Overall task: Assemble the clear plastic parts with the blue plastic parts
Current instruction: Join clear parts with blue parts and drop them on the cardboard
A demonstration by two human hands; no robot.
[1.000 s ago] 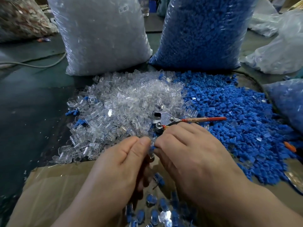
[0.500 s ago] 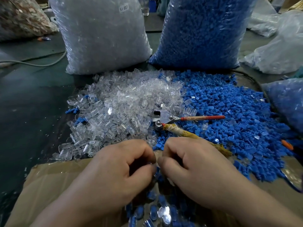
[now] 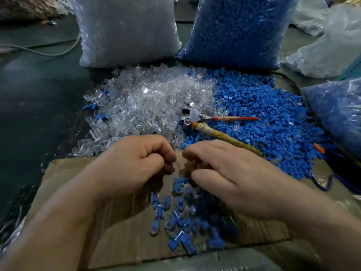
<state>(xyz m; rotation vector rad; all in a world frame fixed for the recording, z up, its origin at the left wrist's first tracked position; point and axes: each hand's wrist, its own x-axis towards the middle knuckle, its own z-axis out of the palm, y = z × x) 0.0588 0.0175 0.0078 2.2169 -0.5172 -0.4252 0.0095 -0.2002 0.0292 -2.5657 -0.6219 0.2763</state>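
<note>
My left hand [image 3: 136, 165] and my right hand [image 3: 226, 173] hover side by side over a cardboard tray [image 3: 121, 239], a small gap between them. Both have their fingers curled down and inward, and the fingertips are hidden, so I cannot see whether either holds a part. Below the gap lies a small heap of joined clear-and-blue parts [image 3: 181, 218] on the cardboard. Just beyond the hands spread a pile of loose clear parts [image 3: 148, 102] on the left and a pile of loose blue parts [image 3: 259, 106] on the right.
Pliers [image 3: 197, 118] with one red handle and one wrapped yellow handle lie where the two piles meet. A big bag of clear parts [image 3: 125, 30] and a big bag of blue parts [image 3: 236, 30] stand behind. More bags sit at the right. A cable [image 3: 48, 52] runs across the dark floor at left.
Both hands have drawn back from the piles to over the cardboard and parted slightly. The part they held together a second ago is no longer visible between them.
</note>
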